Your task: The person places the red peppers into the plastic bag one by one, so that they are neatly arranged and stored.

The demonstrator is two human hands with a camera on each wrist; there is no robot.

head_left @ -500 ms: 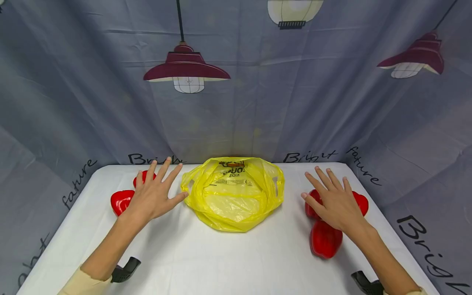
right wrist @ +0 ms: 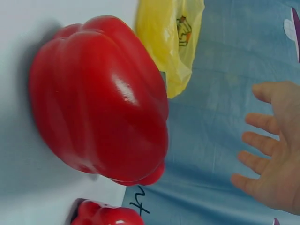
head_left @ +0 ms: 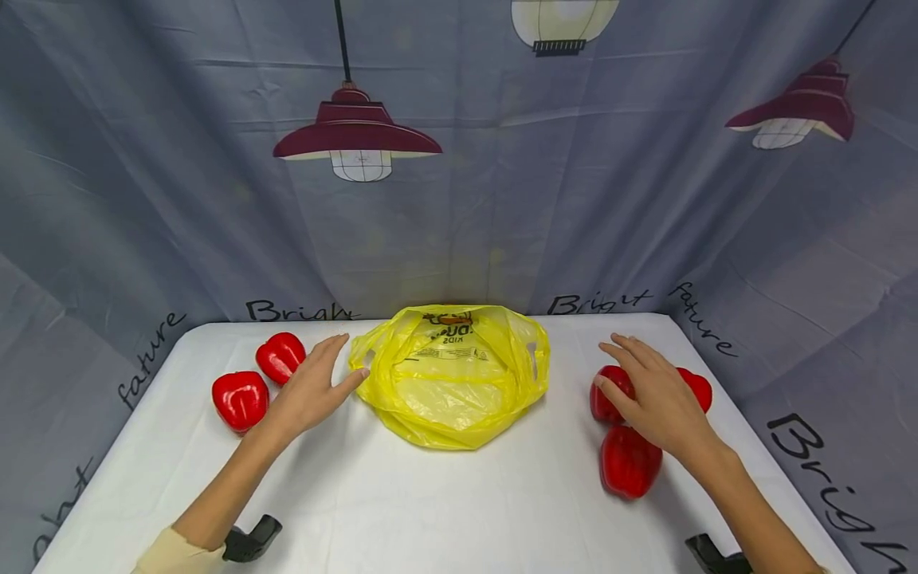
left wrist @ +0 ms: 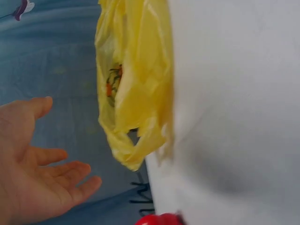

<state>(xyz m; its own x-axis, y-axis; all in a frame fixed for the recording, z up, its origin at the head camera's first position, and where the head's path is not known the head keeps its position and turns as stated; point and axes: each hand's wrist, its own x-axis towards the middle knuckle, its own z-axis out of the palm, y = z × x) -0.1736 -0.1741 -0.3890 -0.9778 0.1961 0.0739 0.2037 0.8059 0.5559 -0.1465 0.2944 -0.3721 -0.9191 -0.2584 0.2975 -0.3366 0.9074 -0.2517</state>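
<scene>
Left hand (head_left: 311,392) hovers between two red peppers (head_left: 241,401) and yellow bag (head_left: 452,387), thumb apart from loosely bent fingers! Right hand (head_left: 663,410) above three more peppers (head_left: 631,464), fingers apart.

Left hand (left wrist: 40,173) apart from yellow bag (left wrist: 145,79), white tabletop (left wrist: 239,89), red object (left wrist: 160,220) at bottom edge, blue curtain (left wrist: 61,79)

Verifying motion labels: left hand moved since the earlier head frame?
Yes, left hand shifted right, judged against the yellow bag in head view.
</scene>
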